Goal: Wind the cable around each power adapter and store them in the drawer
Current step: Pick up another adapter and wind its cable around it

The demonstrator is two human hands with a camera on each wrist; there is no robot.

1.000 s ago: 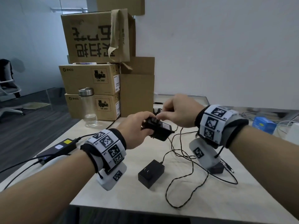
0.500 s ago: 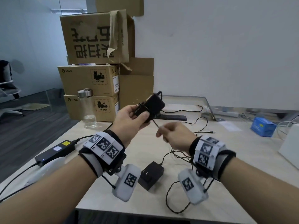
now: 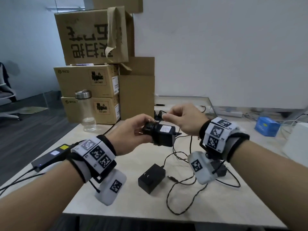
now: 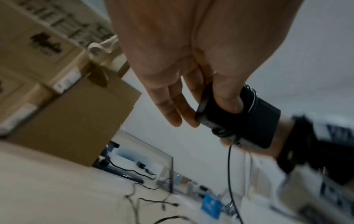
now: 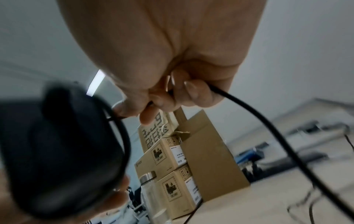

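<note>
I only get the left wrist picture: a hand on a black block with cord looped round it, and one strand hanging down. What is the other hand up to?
Observer: The right hand pinches the cable just above the adapter that the left hand grips.
Operator: Is that block the only one?
Observer: No. A second adapter lies on the table below the hands, and the cord leaving it is not wound.
Operator: Does the held block carry any marking?
Observer: Yes, the head view shows a white label on its upper face; the print is too small to read.
</note>
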